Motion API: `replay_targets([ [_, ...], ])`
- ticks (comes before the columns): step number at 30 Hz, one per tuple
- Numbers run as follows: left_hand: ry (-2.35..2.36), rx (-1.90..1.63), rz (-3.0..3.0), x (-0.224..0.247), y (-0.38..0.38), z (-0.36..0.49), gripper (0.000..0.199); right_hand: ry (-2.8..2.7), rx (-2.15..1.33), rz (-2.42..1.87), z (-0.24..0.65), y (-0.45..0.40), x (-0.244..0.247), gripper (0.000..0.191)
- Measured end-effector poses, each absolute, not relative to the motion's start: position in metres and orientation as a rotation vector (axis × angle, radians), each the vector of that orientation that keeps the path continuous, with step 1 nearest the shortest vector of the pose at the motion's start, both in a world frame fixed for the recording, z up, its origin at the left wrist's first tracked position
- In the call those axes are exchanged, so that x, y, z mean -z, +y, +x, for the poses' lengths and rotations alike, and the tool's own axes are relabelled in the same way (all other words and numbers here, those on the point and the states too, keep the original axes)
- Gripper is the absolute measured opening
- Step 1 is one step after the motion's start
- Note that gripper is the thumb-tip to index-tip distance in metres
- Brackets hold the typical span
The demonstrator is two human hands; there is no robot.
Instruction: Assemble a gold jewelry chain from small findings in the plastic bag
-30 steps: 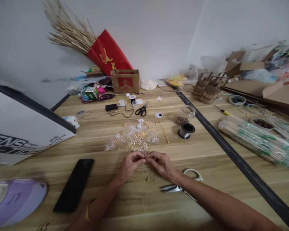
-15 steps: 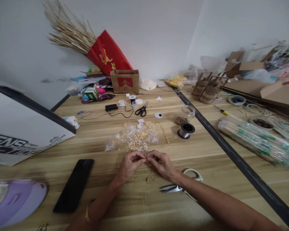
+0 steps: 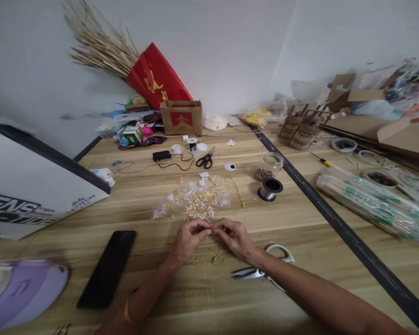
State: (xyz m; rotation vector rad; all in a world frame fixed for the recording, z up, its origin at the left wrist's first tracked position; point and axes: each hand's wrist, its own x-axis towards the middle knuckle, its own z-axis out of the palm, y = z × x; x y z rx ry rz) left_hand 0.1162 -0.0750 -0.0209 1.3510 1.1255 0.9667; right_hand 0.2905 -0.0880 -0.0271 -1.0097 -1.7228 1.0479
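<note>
Fingertips of my left hand (image 3: 192, 236) and my right hand (image 3: 234, 238) meet in a pinch over the wooden table. A thin gold chain (image 3: 217, 257) hangs or lies just below my right fingers; I cannot tell whether it is attached to what they pinch. Whatever sits between the fingertips is too small to make out. Beyond the hands lies a heap of small plastic bags with gold and silver findings (image 3: 200, 200). Small gold pieces (image 3: 196, 259) lie on the wood between my wrists. White-handled scissors (image 3: 251, 273) rest partly under my right forearm.
A black phone (image 3: 106, 270) and a purple-and-white object (image 3: 24, 293) lie at left. Behind the heap are black scissors (image 3: 205, 160), a gold chain bracelet (image 3: 236, 190), a wire spool (image 3: 270, 189) and a jar of beads (image 3: 267, 167). Bagged sticks (image 3: 366, 202) lie at right.
Both hands stay nearly in place, fingertips still together. Only very slight finger movement shows.
</note>
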Motion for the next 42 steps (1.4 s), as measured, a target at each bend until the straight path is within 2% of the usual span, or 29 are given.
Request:
replay_targets([
  [10,1.185,-1.065,1.668,0.0104,-0.0809,0.1197,0.006,-1.696,-1.071,-1.021,0.2901,-0.0878,0.0284,0.015],
  [17,1.152,-1.023,1.444,0.0150,-0.0782,0.1190,0.003,-1.632,-1.019,-0.921,0.2907,-0.0843,0.0201,0.014],
  [23,1.132,-0.964,1.282,0.0133,-0.0735,0.1176,0.009,-1.300,-1.374,-0.828,0.2872,-0.0838,0.0218,0.020],
  [26,1.143,-0.946,1.220,0.0141,-0.0727,0.1164,0.012,-1.245,-1.443,-0.839,0.2864,-0.0838,0.0214,0.022],
  [42,1.160,-0.926,1.133,0.0138,-0.0722,0.1158,0.018,-1.192,-1.490,-0.972,0.2847,-0.0805,0.0249,0.035],
])
